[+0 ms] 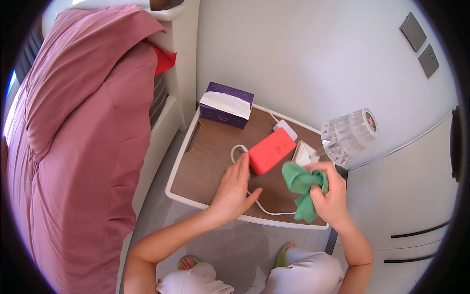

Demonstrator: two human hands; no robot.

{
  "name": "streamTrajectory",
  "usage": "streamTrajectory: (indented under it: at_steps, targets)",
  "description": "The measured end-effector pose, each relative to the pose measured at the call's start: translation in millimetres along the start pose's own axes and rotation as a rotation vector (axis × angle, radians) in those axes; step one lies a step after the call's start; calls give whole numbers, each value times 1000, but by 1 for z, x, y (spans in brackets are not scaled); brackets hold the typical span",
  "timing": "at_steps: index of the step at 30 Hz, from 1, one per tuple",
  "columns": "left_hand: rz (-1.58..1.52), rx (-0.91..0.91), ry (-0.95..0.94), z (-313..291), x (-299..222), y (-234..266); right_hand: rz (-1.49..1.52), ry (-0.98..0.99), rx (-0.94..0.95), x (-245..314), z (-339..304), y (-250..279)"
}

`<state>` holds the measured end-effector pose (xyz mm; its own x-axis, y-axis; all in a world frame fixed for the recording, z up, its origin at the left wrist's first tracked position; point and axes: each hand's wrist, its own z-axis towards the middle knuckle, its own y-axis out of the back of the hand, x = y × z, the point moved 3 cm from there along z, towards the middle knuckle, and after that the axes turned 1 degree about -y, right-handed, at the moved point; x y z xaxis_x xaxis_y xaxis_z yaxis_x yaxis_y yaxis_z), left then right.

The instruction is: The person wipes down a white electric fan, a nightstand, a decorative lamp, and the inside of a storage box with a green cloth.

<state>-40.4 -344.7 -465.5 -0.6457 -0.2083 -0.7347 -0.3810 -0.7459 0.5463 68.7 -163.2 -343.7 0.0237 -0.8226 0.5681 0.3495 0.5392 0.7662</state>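
My left hand (pixel 233 188) is over the bedside table (pixel 193 171), fingers stretched and thumb apart. Its fingertips are at the left end of a red box-shaped object (pixel 271 151) with round marks on its side; whether they touch it, I cannot tell. A green cloth (pixel 306 186) hangs bunched in my right hand (pixel 331 196), its fingers closed round it. That hand is just in front of a crystal-like table lamp (pixel 346 137), whose faceted shade leans outward. A white cable (pixel 267 211) loops under my left hand and along the table's near side.
A purple tissue box (pixel 225 117) stands at the table's back left corner. Behind the red object lies a small white block (pixel 285 130) with a cord. On the left is a bed with pink bedding (pixel 93 142); at right, a white cabinet (pixel 401 196) with dark handles.
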Motion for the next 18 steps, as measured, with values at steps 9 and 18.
streamTrajectory:
  at_steps: [9,18]
  targets:
    - [-183,116,2,-48,-8,41,156,407,34,43,130,-150]
    - [-327,-266,400,-145,13,114,2,551,253,88,3,-232]
